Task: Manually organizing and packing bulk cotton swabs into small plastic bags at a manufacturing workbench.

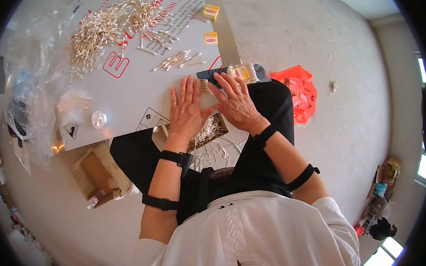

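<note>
Between my hands on the tabletop lies a small row of cotton swabs. My left hand rests at the row's left side with its fingers stretched out. My right hand is at the right side, fingers extended and thumb toward the left hand; its fingertips partly cover the row. Just beyond the right fingers sits a clear pack of swabs with a yellow label, on a dark flat piece. Below my hands, an open box of swabs is partly hidden by the left wrist.
A big heap of swabs covers the table's far left, with a loose bunch nearer. Yellow cards lie by the right edge. A white round tub, clear plastic bags, a red bag and a cardboard box surround me.
</note>
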Demonstrator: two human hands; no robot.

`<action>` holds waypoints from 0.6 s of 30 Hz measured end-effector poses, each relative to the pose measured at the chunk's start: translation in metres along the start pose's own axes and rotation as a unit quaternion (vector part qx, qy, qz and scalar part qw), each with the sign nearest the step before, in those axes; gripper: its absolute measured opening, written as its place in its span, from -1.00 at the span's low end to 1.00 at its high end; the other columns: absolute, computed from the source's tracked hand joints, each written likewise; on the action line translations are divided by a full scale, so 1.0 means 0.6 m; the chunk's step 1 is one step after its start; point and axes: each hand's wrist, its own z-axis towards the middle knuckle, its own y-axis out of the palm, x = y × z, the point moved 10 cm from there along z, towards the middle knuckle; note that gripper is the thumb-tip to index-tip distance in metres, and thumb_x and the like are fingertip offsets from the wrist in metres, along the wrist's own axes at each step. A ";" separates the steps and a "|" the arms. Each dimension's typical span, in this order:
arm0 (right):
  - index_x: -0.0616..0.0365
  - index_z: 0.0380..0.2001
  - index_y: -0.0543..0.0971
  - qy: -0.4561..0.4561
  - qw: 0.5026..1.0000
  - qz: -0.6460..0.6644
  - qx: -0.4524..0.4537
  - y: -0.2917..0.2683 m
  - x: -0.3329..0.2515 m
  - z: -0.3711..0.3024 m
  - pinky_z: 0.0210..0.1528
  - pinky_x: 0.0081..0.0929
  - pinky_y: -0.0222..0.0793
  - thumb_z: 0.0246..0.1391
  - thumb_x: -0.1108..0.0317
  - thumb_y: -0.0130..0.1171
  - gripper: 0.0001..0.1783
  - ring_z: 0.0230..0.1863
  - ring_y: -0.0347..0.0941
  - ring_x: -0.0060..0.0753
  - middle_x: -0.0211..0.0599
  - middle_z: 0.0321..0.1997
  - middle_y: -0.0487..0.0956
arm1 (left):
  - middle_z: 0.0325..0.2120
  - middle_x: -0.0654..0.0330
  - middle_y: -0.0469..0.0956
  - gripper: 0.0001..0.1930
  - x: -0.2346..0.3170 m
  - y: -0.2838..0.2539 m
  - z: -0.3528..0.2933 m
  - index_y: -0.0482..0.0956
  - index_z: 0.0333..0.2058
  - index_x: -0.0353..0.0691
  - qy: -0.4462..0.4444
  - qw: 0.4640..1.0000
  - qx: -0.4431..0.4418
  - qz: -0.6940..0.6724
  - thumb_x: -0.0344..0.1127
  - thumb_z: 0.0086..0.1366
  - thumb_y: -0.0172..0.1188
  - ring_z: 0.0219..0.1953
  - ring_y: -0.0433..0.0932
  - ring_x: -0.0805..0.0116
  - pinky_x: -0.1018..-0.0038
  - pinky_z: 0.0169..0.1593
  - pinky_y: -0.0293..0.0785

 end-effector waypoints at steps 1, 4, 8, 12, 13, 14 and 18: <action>0.03 0.31 0.28 0.002 1.000 -0.003 -0.001 0.007 0.002 -0.004 0.48 0.09 -0.32 0.10 0.20 0.16 -0.31 0.50 -0.09 -0.13 -0.19 0.47 0.09 | 0.43 0.04 -0.07 -0.10 0.003 -0.002 0.001 0.05 0.38 -0.24 0.006 1.000 -0.002 -0.008 0.16 0.22 0.16 0.48 -0.15 0.14 0.00 0.45 -0.29; 0.16 0.28 0.30 -0.016 0.997 -0.072 0.013 0.012 -0.011 -0.007 0.48 0.13 -0.35 0.09 0.23 0.11 -0.33 0.52 -0.12 -0.14 -0.15 0.48 0.09 | 0.44 0.05 -0.08 -0.09 0.003 -0.003 0.001 0.04 0.38 -0.23 0.019 1.000 -0.006 -0.013 0.17 0.22 0.16 0.48 -0.16 0.15 0.00 0.46 -0.31; 0.41 0.26 0.29 0.006 0.990 -0.143 -0.002 0.026 -0.041 0.006 0.46 0.18 -0.30 0.05 0.25 0.05 -0.29 0.52 -0.11 -0.16 -0.10 0.46 0.13 | 0.44 0.09 -0.07 -0.11 -0.006 0.002 -0.003 0.03 0.39 -0.19 0.023 1.000 -0.013 -0.002 0.16 0.24 0.15 0.48 -0.17 0.17 -0.01 0.45 -0.31; 0.37 0.28 0.27 0.018 0.990 -0.139 -0.002 0.041 -0.035 -0.006 0.47 0.17 -0.32 0.06 0.29 0.03 -0.30 0.53 -0.14 -0.16 -0.10 0.46 0.12 | 0.44 0.10 -0.07 -0.15 -0.008 0.003 -0.004 0.04 0.39 -0.16 0.021 1.000 -0.004 -0.012 0.16 0.28 0.10 0.48 -0.16 0.19 -0.01 0.45 -0.31; 0.36 0.29 0.27 0.009 0.987 -0.157 -0.005 0.044 -0.036 -0.011 0.47 0.17 -0.34 0.07 0.29 0.02 -0.30 0.54 -0.15 -0.15 -0.09 0.47 0.11 | 0.44 0.11 -0.06 -0.17 -0.007 0.001 -0.003 0.05 0.39 -0.16 0.024 1.000 0.005 -0.015 0.16 0.30 0.08 0.48 -0.16 0.19 -0.01 0.45 -0.30; 0.36 0.29 0.26 0.000 0.984 -0.176 -0.008 0.048 -0.038 -0.014 0.47 0.17 -0.35 0.07 0.30 0.01 -0.30 0.54 -0.17 -0.15 -0.08 0.47 0.10 | 0.44 0.11 -0.06 -0.19 -0.006 -0.002 -0.003 0.06 0.39 -0.16 0.026 0.999 0.014 -0.018 0.16 0.31 0.05 0.48 -0.15 0.20 -0.01 0.45 -0.30; 0.34 0.31 0.23 0.017 0.984 -0.178 0.000 0.050 -0.033 -0.003 0.48 0.16 -0.40 0.09 0.31 -0.01 -0.30 0.55 -0.19 -0.13 -0.07 0.48 0.09 | 0.44 0.11 -0.05 -0.20 -0.008 -0.003 -0.002 0.08 0.38 -0.15 0.020 0.999 0.026 -0.014 0.18 0.32 0.02 0.48 -0.14 0.20 -0.01 0.45 -0.29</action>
